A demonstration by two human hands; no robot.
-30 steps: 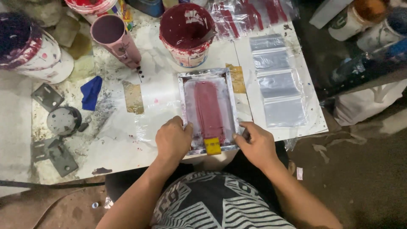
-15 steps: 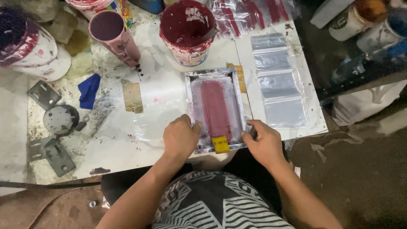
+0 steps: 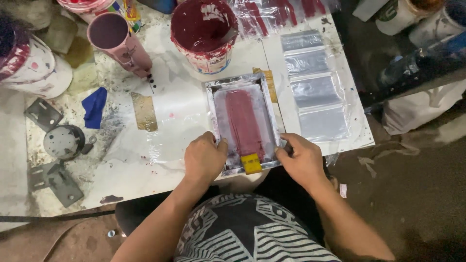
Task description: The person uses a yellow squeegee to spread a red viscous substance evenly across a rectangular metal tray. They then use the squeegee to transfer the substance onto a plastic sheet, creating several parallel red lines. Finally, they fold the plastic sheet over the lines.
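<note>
A paint-spattered white worktable (image 3: 145,194) fills the space, ringed by grimy floor and crowded with pots. Far left sit a stained white tub (image 3: 29,68), a blue rag (image 3: 94,106) and grey metal brackets (image 3: 48,179). Next comes a tilted pink cup (image 3: 116,41), then an open bucket of dark red ink (image 3: 204,34).

In front of the person lies a small metal-framed printing screen (image 3: 242,123), flat on the table over clear plastic, a broad band of red ink down its mesh and a yellow-tipped squeegee (image 3: 251,162) resting at the near end. The left hand (image 3: 204,157) clasps the frame's left near corner; the right hand (image 3: 301,160) clasps the right near corner, fingers curled over the rim.

To the right, a row of clear plastic bags (image 3: 315,82) lies unprinted, while bags already striped red (image 3: 276,12) are piled at the far edge. So some printing looks finished, with more bags waiting.
</note>
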